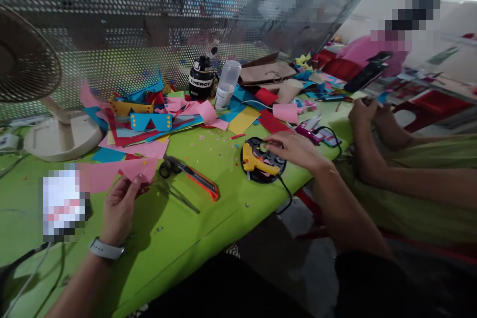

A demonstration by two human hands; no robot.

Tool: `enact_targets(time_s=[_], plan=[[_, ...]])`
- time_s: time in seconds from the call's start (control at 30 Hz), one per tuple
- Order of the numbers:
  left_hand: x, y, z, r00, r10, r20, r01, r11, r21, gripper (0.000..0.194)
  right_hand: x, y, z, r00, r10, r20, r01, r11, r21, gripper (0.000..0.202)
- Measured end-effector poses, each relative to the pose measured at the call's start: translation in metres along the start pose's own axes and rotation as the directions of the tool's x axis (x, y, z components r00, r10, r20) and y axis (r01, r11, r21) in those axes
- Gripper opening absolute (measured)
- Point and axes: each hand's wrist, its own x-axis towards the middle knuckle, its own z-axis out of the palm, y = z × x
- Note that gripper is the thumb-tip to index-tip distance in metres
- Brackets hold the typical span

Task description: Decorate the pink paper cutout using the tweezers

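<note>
Fingers of the left hand [121,202] pinch the near edge of a piece of pink paper [143,173], thumb on top. That light hold at the margin seems right: it should keep the paper flat without creasing it, as long as the thumb presses no harder than the thin sheet allows. The paper runs out just beyond the fingertips, over the green surface [208,231], and a small yellow spot shows on it.

Beside it lie the scissors [166,170] and an orange utility knife [203,182]; the left wrist would do well to stay off both when it shifts.

Farther along, the right hand [298,150] reaches over a round black tray [257,180], thumb and forefinger drawn close together by a small greenish bit. Whether they grip it, I cannot tell. The pink paper is well apart from these fingers, off toward the left hand. In the tray, the yellow glue gun [261,165] lies just beside the fingertips; it may be hot, so coming in from above and lifting straight up looks safest.

Past all this stand blue paper glasses [160,122], a black bottle [201,82] and a clear bottle [228,79].
</note>
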Motion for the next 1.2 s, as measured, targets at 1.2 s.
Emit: enact_targets(time_s=[1.2], plan=[[-0.003,0.006,0.001,0.998,0.054,-0.033,-0.055,0.998,-0.021,0.031,-0.002,-0.203,0.05,0.867,-0.479,0.14,0.417,0.85,0.322,0.044]])
